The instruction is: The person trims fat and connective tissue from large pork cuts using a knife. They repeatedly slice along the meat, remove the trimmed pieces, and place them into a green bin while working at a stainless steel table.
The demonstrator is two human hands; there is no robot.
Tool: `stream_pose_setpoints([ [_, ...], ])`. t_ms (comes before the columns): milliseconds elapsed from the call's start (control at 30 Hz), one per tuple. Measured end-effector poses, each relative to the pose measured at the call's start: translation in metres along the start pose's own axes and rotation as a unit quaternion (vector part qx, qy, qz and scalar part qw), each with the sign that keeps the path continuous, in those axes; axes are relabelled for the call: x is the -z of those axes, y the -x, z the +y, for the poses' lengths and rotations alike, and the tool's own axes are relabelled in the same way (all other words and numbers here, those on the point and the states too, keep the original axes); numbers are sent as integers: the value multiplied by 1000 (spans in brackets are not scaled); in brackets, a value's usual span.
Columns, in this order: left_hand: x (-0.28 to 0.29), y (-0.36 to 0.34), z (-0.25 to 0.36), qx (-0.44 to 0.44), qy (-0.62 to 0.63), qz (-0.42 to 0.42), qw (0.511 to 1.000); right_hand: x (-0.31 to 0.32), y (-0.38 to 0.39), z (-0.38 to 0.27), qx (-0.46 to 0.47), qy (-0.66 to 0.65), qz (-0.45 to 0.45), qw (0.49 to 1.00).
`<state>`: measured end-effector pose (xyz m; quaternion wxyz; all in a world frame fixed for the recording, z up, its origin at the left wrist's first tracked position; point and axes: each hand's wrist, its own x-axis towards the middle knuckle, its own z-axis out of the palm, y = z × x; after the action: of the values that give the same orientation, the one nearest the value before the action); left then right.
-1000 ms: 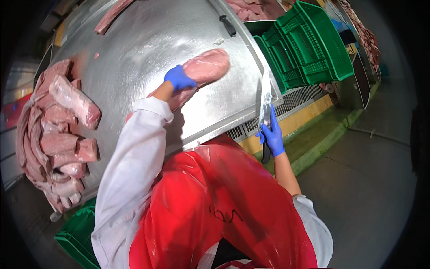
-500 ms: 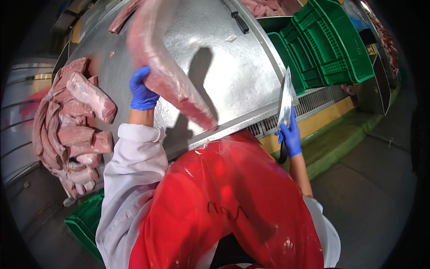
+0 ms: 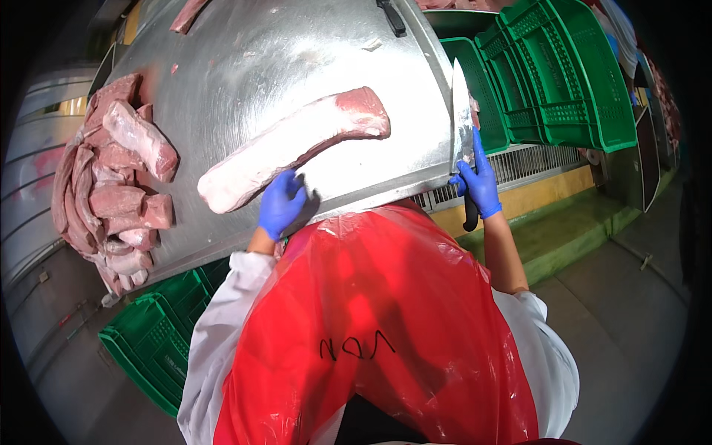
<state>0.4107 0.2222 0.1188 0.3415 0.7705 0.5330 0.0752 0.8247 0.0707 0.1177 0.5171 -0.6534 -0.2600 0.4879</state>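
A long pale slab of pork loin (image 3: 282, 148) lies slantwise on the steel table (image 3: 245, 67), its red cut end at the far right. My left hand (image 3: 282, 202), in a blue glove, is just at the loin's near edge, thumb and fingers apart and holding nothing. Whether the fingertips touch the meat I cannot tell. Off the table's right edge, my right hand (image 3: 481, 184), gloved the same, grips the black handle of a knife (image 3: 461, 111). Its long blade points up and away from me. A heap of cut meat pieces (image 3: 119, 196) covers the table's left side.
A second black-handled knife (image 3: 391, 18) lies at the far edge of the table. Green crates (image 3: 560, 81) stand beyond the right edge, one tilted. Another green crate (image 3: 152, 341) sits below the table on the left. A metal grate (image 3: 538, 158) runs along the right.
The loin, held up in my left hand before, now lies on the table, turned to another slant. My left hand has let go and drawn nearer to me. The right hand keeps the knife.
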Motion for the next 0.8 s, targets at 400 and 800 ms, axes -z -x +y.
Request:
stream_pose_setpoints([
  [400,-78,-159,114,-287,-294,-6,912,-4,-15,-20,-16,9,-54,998],
  [800,-51,-189,109,-139,-42,-12,989,-94,-94,-26,46,194,-141,970],
])
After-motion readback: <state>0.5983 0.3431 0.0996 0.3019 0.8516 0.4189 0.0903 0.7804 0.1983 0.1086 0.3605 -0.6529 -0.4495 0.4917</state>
